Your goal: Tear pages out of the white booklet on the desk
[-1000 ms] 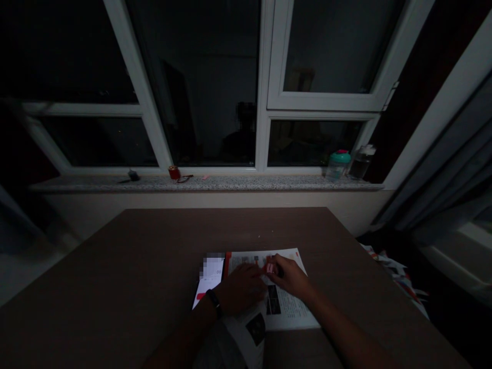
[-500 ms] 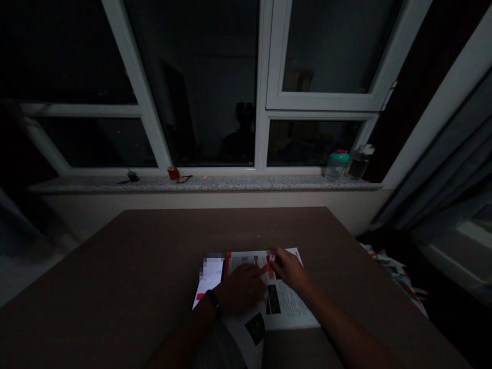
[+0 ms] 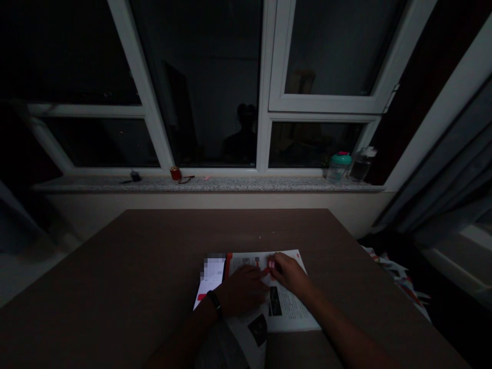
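Observation:
A printed magazine or book (image 3: 294,318) with red and black blocks lies on the brown table. One curled page (image 3: 246,333) hangs over its near side, toward me. My left hand (image 3: 246,290), with a black band on its wrist, rests on the paper with its fingers stretched out. Close by on the right, my right hand (image 3: 286,271) pinches a small pink-and-white piece (image 3: 272,264), its kind too dim to make out, against the page. The fingertips of both hands nearly meet. A lit phone (image 3: 211,277) lies left of the magazine, partly behind my left wrist.
Beyond the table (image 3: 161,230) runs a stone windowsill (image 3: 238,183) with a green-lidded bottle (image 3: 339,166), a clear bottle (image 3: 361,164), a red jar (image 3: 176,173) and a small dark bottle (image 3: 135,176). Crumpled papers (image 3: 395,277) sit off the table's right edge.
My right hand has shifted slightly down and nearer my left fingers, with the small pink-and-white piece still pinched. The left hand stays on the page. The whole view has shifted a little.

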A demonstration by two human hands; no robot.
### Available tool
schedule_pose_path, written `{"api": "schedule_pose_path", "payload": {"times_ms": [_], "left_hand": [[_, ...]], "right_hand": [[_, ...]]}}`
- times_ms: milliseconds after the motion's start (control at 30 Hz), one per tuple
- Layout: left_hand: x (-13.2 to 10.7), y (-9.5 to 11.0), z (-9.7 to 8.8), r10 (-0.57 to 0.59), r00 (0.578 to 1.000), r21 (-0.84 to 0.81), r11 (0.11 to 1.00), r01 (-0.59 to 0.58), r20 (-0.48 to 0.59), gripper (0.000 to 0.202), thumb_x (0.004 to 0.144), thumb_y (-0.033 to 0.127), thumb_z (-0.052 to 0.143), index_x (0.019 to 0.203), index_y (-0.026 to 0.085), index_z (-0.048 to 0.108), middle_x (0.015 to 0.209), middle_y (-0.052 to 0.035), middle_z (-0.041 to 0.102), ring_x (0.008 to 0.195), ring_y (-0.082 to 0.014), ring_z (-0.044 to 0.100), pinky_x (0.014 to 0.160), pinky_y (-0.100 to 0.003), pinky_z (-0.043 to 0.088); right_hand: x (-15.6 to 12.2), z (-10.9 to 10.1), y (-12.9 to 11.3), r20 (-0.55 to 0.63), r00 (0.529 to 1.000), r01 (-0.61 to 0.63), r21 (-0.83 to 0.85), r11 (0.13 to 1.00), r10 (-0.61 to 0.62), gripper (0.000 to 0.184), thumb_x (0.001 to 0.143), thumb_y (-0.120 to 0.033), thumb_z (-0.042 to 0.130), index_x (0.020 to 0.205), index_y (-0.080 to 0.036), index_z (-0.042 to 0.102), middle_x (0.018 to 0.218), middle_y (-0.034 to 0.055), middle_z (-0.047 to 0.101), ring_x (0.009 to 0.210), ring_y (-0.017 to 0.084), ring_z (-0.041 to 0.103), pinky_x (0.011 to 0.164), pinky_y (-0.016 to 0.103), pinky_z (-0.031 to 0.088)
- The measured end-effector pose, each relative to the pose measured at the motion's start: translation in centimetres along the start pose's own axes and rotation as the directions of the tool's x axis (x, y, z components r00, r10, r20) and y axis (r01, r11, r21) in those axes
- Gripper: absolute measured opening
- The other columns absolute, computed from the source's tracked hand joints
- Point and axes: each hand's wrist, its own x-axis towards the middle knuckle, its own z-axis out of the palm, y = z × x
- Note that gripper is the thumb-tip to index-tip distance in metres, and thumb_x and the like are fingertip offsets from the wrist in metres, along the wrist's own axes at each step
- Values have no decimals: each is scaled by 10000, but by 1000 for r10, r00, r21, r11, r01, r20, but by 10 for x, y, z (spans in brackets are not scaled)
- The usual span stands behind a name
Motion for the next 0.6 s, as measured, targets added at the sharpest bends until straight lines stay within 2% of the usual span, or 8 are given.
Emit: {"api": "schedule_pose_path", "payload": {"times_ms": [100,233,333,467,600], "left_hand": [[0,0,-1,1,1000,-12,1000,-1,16,259,936,377,542,1168,296,623,1417,-13,474,1272,-273,423,1064,-450,321],[-1,-1,-1,2,1000,-26,1000,-1,12,262,936,383,537,1171,298,617,1415,-6,476,1274,-278,416,1049,-448,337],[-1,-4,3,-9,1000,-37,999,9,16,268,918,377,572,1171,300,615,1423,-6,466,1296,-279,395,1062,-456,320],[-1,-3,3,-18,1000,-42,999,19,15,265,921,362,567,1174,298,611,1420,-2,471,1301,-272,392,1065,-454,320],[0,2,-2,-40,999,-62,997,42,35,274,927,359,557,1188,285,599,1433,-7,457,1308,-274,386,1057,-454,333]], "right_hand": [[5,1,4,-47,996,-72,-18,997,71,86,847,-182,515,924,-208,542,860,40,629,777,177,590,686,253,427],[2,0,8,-105,981,-161,45,986,165,198,837,-215,545,1034,-209,546,880,43,657,784,184,607,697,259,434],[-2,-2,9,-147,962,-218,82,972,229,217,829,-225,546,1044,-205,570,837,31,654,733,176,605,672,256,438],[-5,-4,8,-170,948,-250,125,960,269,248,815,-234,548,1059,-202,577,791,19,646,691,172,598,648,253,445],[-3,-7,7,-220,935,-253,138,958,279,296,813,-237,529,1103,-195,572,847,37,652,727,181,606,670,267,458]]}}
